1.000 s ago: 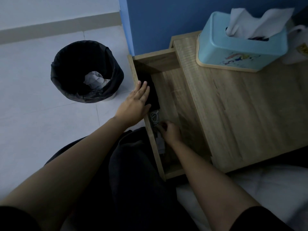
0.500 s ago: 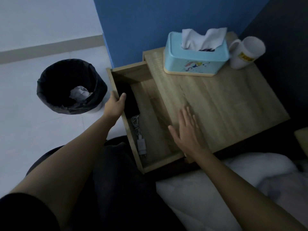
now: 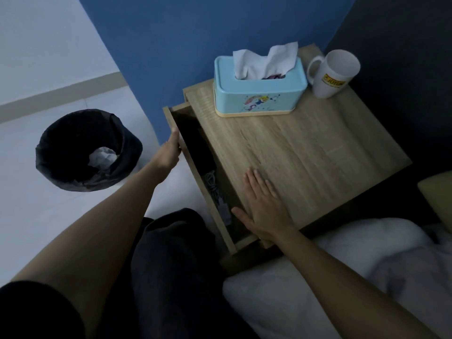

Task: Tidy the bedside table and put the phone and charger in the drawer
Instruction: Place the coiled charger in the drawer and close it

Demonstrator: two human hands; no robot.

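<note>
Wooden drawer (image 3: 193, 182) front under left hand (image 3: 168, 152), fingers curled; right hand (image 3: 265, 209) flat on table (image 3: 318, 152).

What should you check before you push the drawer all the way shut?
1. Phone inside the drawer: ok, a dark slab lies at the far end.
2. Charger inside: ok, cable and plug lie in the near end.
3. Nothing sticking up over the drawer's edge: cannot tell, it is too dark in there.
4. Left hand on the drawer front, ready to push: ok.
5. Right hand out of the way: not ok, it lies flat on the bedside table, but the thumb sticks out over the open gap.
6. Tabletop tidy: ok, only the tissue box and mug stand at the back.
</note>
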